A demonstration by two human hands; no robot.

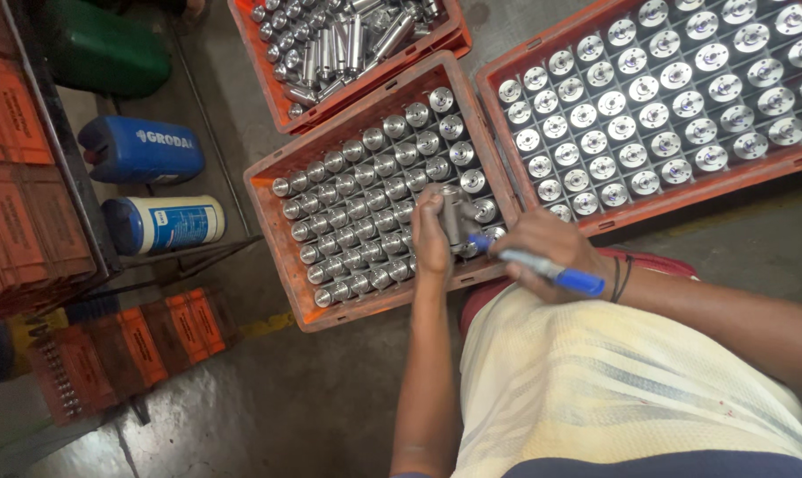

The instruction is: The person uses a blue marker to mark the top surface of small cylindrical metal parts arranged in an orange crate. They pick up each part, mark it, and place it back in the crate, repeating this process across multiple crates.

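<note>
My left hand (431,235) grips a shiny metal cylinder (452,215) held over the near right corner of the middle orange crate (277,232). My right hand (551,252) holds a blue marker pen (543,268), its tip touching the cylinder's side. The middle crate is filled with rows of upright metal cylinders (366,204).
A second orange crate (651,211) to the right holds rows of upright cylinders with round caps. A third crate (288,113) behind holds cylinders lying loose in a heap. Blue jerrycans (142,150) and a green one (109,53) lie at left beside a rack of orange boxes (11,221).
</note>
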